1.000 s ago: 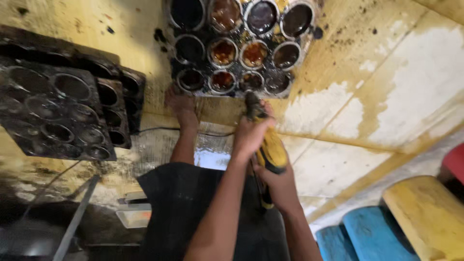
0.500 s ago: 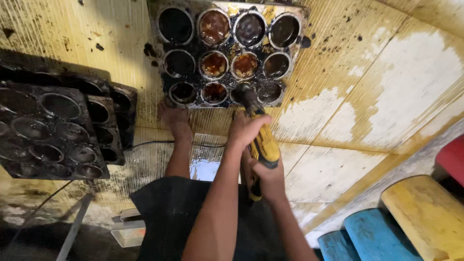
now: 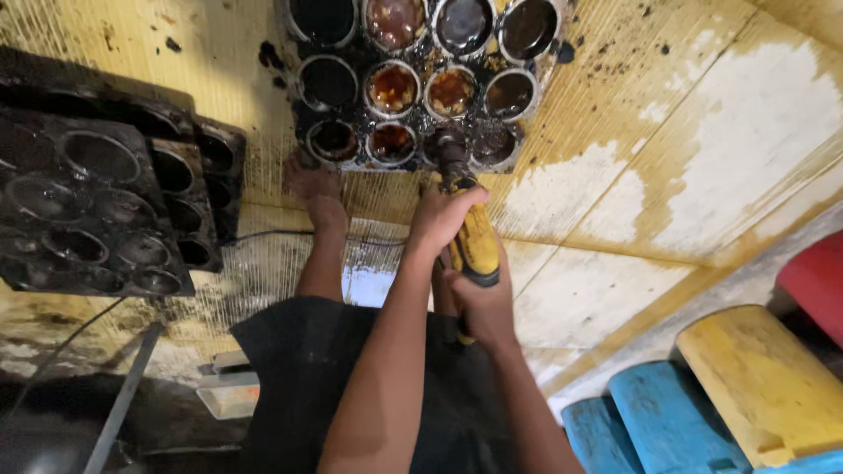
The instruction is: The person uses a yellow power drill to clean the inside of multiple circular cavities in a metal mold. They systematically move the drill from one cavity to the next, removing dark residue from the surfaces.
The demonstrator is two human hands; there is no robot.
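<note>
Both hands, left hand (image 3: 439,219) and right hand (image 3: 481,303), closed around yellow power tool (image 3: 474,246), tip in muffin tray (image 3: 413,83) ahead.

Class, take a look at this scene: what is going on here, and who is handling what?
A person stands over a dirty round-cupped baking tray on a stained yellow floor, gripping a yellow power tool with both hands. The left hand holds it near the front, the right hand further back. The tool's dark head sits in a cup of the tray's nearest row. A bare foot rests against the tray's edge. More dark trays are stacked to the left.
</note>
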